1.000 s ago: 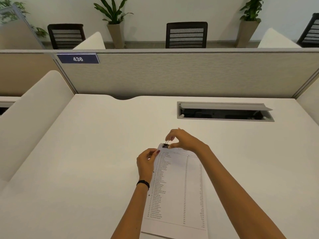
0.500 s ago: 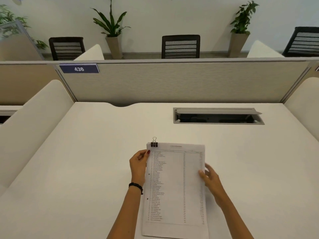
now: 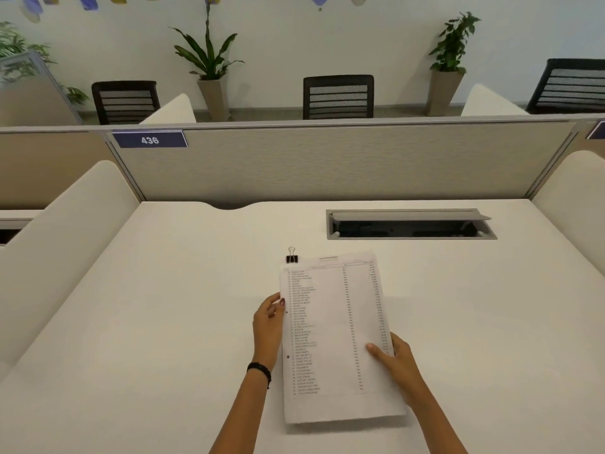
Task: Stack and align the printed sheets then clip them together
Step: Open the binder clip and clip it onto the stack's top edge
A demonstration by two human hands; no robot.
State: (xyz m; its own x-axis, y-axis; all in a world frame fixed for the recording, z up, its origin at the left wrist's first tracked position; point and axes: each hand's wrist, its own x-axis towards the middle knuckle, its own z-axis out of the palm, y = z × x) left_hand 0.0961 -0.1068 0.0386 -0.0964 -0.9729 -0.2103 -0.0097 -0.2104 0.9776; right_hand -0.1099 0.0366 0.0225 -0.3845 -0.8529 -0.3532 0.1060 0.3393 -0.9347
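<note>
Stretching pale and bare toward a grey partition (image 3: pixel 327 162) with a blue "436" label (image 3: pixel 150 139), the white surface (image 3: pixel 163 322) with an open cable hatch (image 3: pixel 411 225) at the far right; beyond the partition, black mesh chairs (image 3: pixel 338 97) and potted plants (image 3: pixel 209 65) against a light wall. Both forearms reaching up from the near edge, a black band (image 3: pixel 260 371) on the left wrist. Left hand (image 3: pixel 268 326) pinching the left edge of the printed sheets (image 3: pixel 334 335), thumb on top. Right hand (image 3: pixel 397 365) gripping the lower right edge, thumb pressed on the page. Sheets between the hands, tilted slightly, near end seemingly raised. Black binder clip (image 3: pixel 291 257) clamped on the top left corner, beyond the left hand.
</note>
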